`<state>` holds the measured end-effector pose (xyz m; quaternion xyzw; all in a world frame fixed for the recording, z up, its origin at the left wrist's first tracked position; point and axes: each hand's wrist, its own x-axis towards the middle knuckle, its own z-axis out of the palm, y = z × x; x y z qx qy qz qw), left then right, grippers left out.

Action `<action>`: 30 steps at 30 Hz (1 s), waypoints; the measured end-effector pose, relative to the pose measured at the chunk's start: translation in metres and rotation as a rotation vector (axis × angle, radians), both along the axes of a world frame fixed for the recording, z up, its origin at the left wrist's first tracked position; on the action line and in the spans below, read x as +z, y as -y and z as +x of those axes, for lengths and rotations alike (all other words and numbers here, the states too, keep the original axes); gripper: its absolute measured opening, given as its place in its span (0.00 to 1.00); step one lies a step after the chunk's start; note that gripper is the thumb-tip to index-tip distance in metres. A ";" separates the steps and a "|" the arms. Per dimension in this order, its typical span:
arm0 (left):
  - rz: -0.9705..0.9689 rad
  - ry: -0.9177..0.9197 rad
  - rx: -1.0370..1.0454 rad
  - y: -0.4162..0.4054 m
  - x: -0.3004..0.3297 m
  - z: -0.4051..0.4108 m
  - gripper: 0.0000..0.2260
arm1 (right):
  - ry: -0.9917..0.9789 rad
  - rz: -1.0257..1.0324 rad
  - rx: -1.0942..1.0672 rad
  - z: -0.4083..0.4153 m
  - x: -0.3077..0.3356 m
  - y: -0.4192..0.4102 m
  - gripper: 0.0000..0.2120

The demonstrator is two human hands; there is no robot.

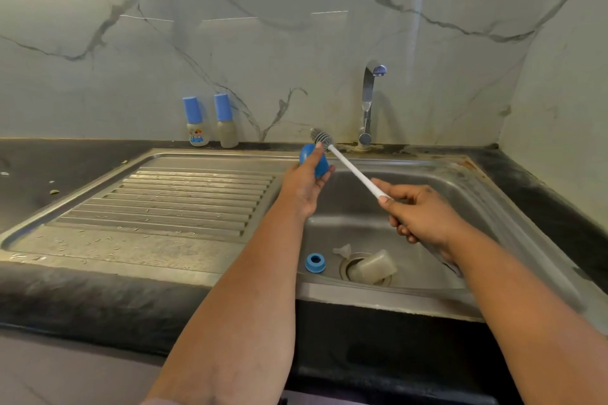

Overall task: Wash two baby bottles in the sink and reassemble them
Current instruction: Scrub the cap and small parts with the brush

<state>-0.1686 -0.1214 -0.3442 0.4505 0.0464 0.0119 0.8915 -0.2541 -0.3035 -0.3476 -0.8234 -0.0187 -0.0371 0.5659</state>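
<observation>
My left hand grips a blue bottle cap above the sink's left side. My right hand holds the white handle of a bottle brush; its grey bristle head sits just beyond the cap. In the sink basin lie a blue screw ring, a clear teat and a clear bottle body on its side over the drain. Two assembled baby bottles with blue caps stand upright against the back wall.
A ribbed steel drainboard with water drops lies left of the basin. The tap stands behind the basin, with no water seen running. Dark countertop surrounds the sink, and a marble-look wall rises behind.
</observation>
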 end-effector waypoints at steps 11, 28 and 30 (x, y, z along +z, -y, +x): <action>0.102 0.034 0.044 0.009 -0.007 0.004 0.20 | -0.052 0.058 0.068 -0.004 0.006 0.001 0.16; 0.289 0.123 -0.012 0.028 -0.001 0.000 0.21 | -0.100 0.028 0.026 0.001 0.006 0.010 0.18; 0.284 0.110 -0.027 0.024 -0.003 0.001 0.21 | -0.086 0.005 0.011 0.001 0.005 0.010 0.17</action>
